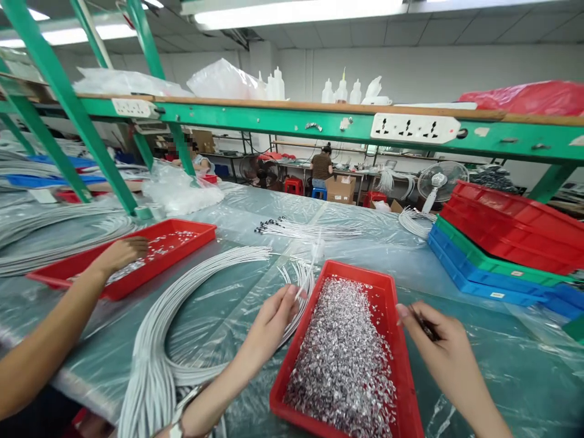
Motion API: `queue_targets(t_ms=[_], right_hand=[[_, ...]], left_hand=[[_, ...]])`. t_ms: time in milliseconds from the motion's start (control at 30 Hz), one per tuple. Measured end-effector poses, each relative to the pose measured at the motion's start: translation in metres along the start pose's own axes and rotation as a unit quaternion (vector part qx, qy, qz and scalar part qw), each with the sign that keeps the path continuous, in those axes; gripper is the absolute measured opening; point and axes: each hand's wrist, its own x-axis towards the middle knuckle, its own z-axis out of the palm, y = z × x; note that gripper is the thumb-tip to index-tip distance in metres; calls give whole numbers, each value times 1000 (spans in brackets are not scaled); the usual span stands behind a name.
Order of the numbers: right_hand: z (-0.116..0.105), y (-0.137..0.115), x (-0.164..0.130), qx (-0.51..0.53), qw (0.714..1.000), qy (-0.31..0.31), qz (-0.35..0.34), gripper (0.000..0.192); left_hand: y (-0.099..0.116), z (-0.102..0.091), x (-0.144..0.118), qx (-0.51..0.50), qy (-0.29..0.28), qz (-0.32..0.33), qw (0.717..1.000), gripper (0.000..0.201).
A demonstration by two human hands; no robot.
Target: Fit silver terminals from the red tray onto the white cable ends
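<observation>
While my left hand (269, 322) pinches one white cable (306, 277) from the bundle beside it, my right hand (433, 331) grips a small dark part just beside the red tray (401, 365) of metal pieces (342, 359) between them.

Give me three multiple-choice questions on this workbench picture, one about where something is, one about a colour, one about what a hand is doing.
1. Where does the red tray of small silver parts lie?
A. between the person's two hands
B. on the green shelf
C. on top of the stacked trays

2. What colour is the bottom tray in the stack of trays at the right?
A. yellow
B. blue
C. white

3. What is the left hand doing?
A. lying flat and empty
B. pinching a thin white wire
C. gripping a bottle

Answers:
1 A, the right hand flanks it opposite the left.
2 B, blue lies under green and red.
3 B, a white wire rises from its fingertips.
</observation>
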Motion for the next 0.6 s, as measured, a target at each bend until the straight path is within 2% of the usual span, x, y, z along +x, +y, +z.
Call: queue_targets(t_ms=[100, 200, 367, 500, 600], right_hand=[[3, -4, -1, 3, 1000, -3, -7, 38], [3, -9, -3, 11, 1000, -1, 4, 32], [3, -19, -10, 59, 997, -20, 47, 22], [8, -24, -14, 183, 977, -65, 87, 15], [12, -26, -17, 231, 966, -56, 97, 8]], left_hand=[[44, 24, 11, -55, -13, 39, 998, 43], [67, 43, 6, -88, -55, 66, 992, 40], [69, 56, -15, -125, -141, 54, 981, 38], [72, 54, -22, -162, -149, 53, 974, 29], [73, 52, -22, -171, -153, 54, 972, 26]])
